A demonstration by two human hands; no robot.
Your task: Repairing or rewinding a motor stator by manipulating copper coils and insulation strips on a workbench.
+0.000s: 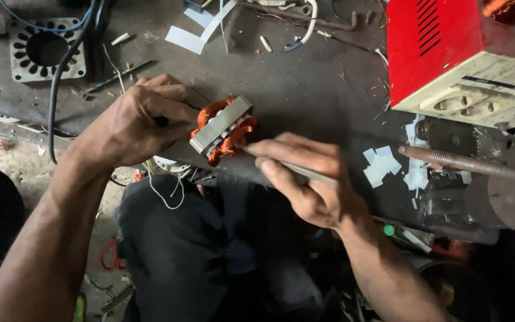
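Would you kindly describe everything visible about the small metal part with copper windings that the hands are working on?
The small stator core with orange-copper windings is a grey block of what looks like stacked steel, with coils bulging out at both ends. It sits tilted at the edge of the dark, dirty workbench. The left hand grips it from the left side. The right hand holds a thin grey metal tool, whose tip meets the windings at the core's lower right.

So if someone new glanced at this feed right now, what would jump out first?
Probably the stator with bright orange windings at centre, gripped by the left hand while the right hand pokes a thin tool into it. Next, the red box with a cream socket panel at top right, and a bare slotted core lying top left.
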